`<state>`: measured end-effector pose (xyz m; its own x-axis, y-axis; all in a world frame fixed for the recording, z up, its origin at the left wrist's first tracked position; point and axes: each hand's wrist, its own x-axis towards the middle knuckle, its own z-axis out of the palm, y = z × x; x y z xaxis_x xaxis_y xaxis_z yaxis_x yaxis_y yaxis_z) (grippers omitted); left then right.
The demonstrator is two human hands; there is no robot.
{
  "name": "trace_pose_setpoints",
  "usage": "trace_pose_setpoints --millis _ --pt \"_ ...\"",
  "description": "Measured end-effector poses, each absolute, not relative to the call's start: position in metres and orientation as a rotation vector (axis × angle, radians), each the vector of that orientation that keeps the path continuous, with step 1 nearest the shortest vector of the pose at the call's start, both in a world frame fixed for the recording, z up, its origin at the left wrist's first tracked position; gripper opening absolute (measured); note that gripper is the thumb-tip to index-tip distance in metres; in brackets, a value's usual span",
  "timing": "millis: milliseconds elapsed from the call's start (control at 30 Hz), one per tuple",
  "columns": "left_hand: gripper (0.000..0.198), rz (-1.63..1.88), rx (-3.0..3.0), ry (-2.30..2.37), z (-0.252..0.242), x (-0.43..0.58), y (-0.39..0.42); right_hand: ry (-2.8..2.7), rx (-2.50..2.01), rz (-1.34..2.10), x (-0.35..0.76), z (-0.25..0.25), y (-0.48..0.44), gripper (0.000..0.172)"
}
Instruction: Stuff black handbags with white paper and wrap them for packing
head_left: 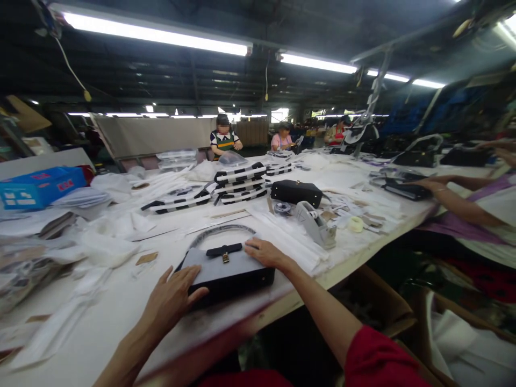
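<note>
A handbag (229,271) lies on the white table in front of me, its black base edge towards me and its upper face pale grey. A dark flap with a small metal clasp (226,258) crosses that face, and a wrapped handle (220,230) arches away at the far side. Flat against the bag's left side rests my left hand (177,290), fingers stretched and thumb apart. My right hand (264,252) lies on the right part of the bag, its fingers extended over the edge. Neither hand wraps around anything.
Beyond the bag are stacked black-and-white striped bags (241,184), a black handbag (297,192) and a tape dispenser (315,224). A blue box (42,187) stands at left among papers. A co-worker's arm (451,199) reaches in at right. Cardboard boxes (374,301) sit below the table edge.
</note>
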<state>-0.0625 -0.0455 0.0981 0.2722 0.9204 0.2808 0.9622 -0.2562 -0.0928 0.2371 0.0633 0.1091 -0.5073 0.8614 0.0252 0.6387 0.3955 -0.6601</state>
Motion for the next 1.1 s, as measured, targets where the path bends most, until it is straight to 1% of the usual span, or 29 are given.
trace_pose_setpoints --millis 100,167,267,367,433,500,633,700,767,867,933,967,1000,1100 --pt "0.05 -0.2 -2.258 -1.716 0.108 -0.06 -0.047 -2.051 -1.228 0.877 0.256 0.111 0.057 0.055" --pt "0.055 -0.191 -2.241 -1.684 0.114 -0.054 -0.047 -1.894 -1.181 0.842 0.267 0.114 0.049 0.053" --pt "0.065 -0.254 -2.283 -1.597 0.123 -0.036 -0.045 -1.96 -1.064 0.604 0.273 0.123 0.033 0.046" --pt "0.071 -0.297 -2.366 -1.514 0.127 -0.013 -0.042 -2.224 -0.872 0.274 0.265 0.129 0.018 0.049" --pt "0.07 -0.285 -2.394 -1.498 0.124 -0.002 -0.042 -2.37 -0.771 0.106 0.258 0.126 0.013 0.052" --pt "0.065 -0.287 -2.386 -1.498 0.115 0.004 -0.044 -2.455 -0.712 0.037 0.255 0.116 0.012 0.05" --pt "0.054 -0.409 -2.314 -1.488 0.09 0.005 -0.055 -2.46 -0.681 0.079 0.266 0.095 0.017 0.04" --pt "0.049 -0.468 -2.281 -1.486 0.081 0.004 -0.059 -2.416 -0.686 0.077 0.271 0.098 0.018 0.039" --pt "0.045 -0.491 -2.262 -1.48 0.076 0.004 -0.06 -2.397 -0.69 0.017 0.268 0.115 0.016 0.047" --pt "0.046 -0.497 -2.25 -1.478 0.074 0.005 -0.059 -2.494 -0.656 -0.1 0.251 0.143 0.009 0.07" --pt "0.048 -0.506 -2.239 -1.495 0.072 0.006 -0.06 -2.616 -0.64 -0.133 0.237 0.149 0.006 0.077" --pt "0.049 -0.517 -2.231 -1.507 0.07 0.007 -0.06 -2.667 -0.649 -0.141 0.232 0.146 0.005 0.076" --pt "0.049 -0.532 -2.222 -1.516 0.068 0.008 -0.06 -2.701 -0.671 -0.15 0.228 0.139 0.005 0.072" --pt "0.047 -0.589 -2.195 -1.511 0.057 0.011 -0.062 -2.716 -0.76 -0.17 0.227 0.104 0.009 0.047"
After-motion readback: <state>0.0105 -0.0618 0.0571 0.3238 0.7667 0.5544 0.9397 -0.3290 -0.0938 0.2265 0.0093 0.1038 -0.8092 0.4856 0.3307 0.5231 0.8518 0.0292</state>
